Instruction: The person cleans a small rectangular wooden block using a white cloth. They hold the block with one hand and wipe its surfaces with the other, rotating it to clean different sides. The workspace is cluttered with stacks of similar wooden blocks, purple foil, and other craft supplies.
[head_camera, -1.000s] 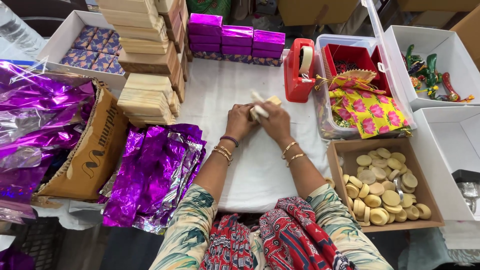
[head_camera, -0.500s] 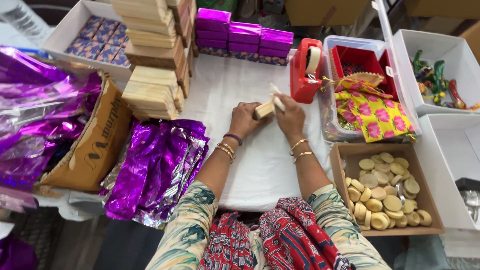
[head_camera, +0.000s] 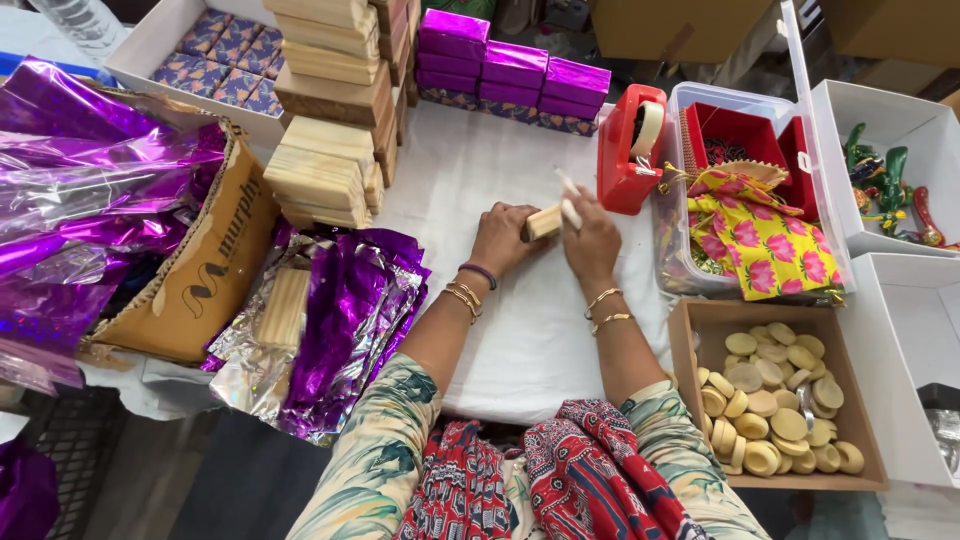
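Head view, items listed left to right: crumpled purple foil sheets (head_camera: 70, 190) heaped at the far left, spilling over a brown cardboard box (head_camera: 205, 275); a second spread of purple and silver foil wrappers (head_camera: 345, 320) on the table's left edge, one pale wooden block (head_camera: 283, 305) lying on it; behind these, a white tray of patterned blue-purple boxes (head_camera: 225, 65) and tall stacks of plain wooden blocks (head_camera: 330, 110); a row of purple wrapped boxes (head_camera: 510, 70) along the back. Centre, on the white table cloth (head_camera: 530, 340): left hand (head_camera: 503, 238), bangled at the wrist, closed around the near end of a small wooden block (head_camera: 544, 222); right hand (head_camera: 590, 240) pressed against the block's other side, fingers curled, pinching a strip of white tape (head_camera: 569, 200) that rises above it. Just right of the hands, a red tape dispenser (head_camera: 628, 150). Further right, a clear plastic bin (head_camera: 800, 150) holding red boxes and pink floral pouches (head_camera: 765, 245); a cardboard tray of round pale discs (head_camera: 775, 400) near the person's right elbow; white boxes with green and red figurines (head_camera: 890, 185) at the far right.
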